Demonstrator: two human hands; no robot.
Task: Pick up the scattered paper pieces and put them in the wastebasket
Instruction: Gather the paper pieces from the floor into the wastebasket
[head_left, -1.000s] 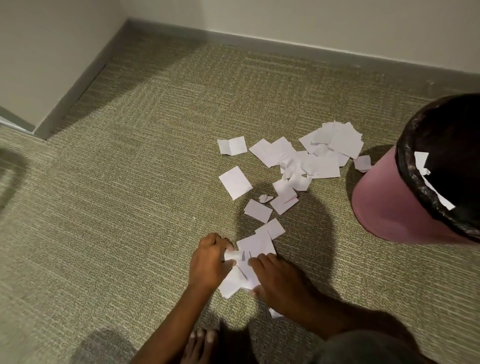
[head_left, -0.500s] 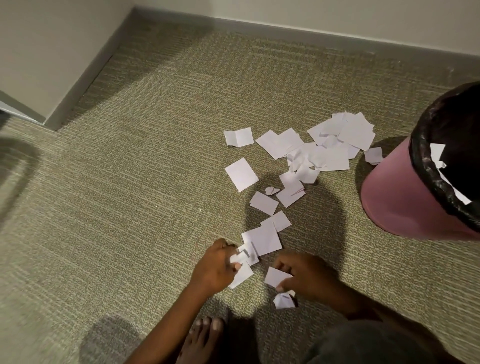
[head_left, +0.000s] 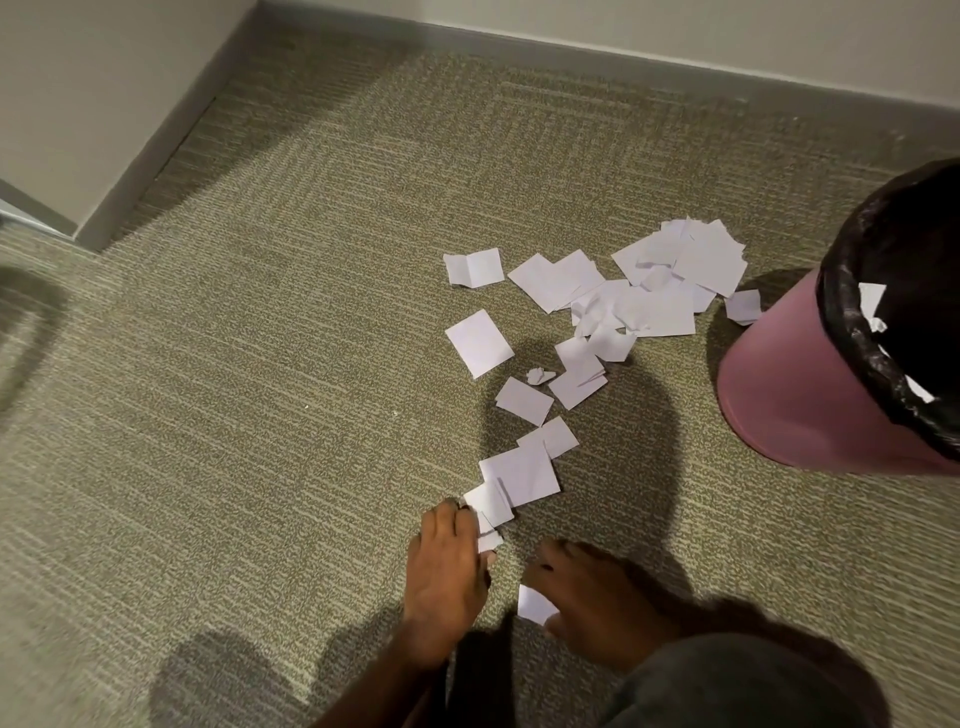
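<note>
Right hand (head_left: 597, 603) curled around 1 paper piece (head_left: 534, 605), left hand (head_left: 447, 577) pinched on paper pieces (head_left: 488, 519) alongside.

Our left hand (head_left: 449, 566) lies palm down, fingers and thumb pinching scraps (head_left: 488, 541). Our right hand (head_left: 597, 603) sits near it, fingers and thumb curled round one piece (head_left: 534, 605). Both forearms reach forward.

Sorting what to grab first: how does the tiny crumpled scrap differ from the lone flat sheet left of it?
The crumpled scrap is balled up and much smaller; the flat sheet lies smooth and rectangular. The scrap sits beside other pieces; the sheet lies alone. Both are white, on the carpet.
</note>
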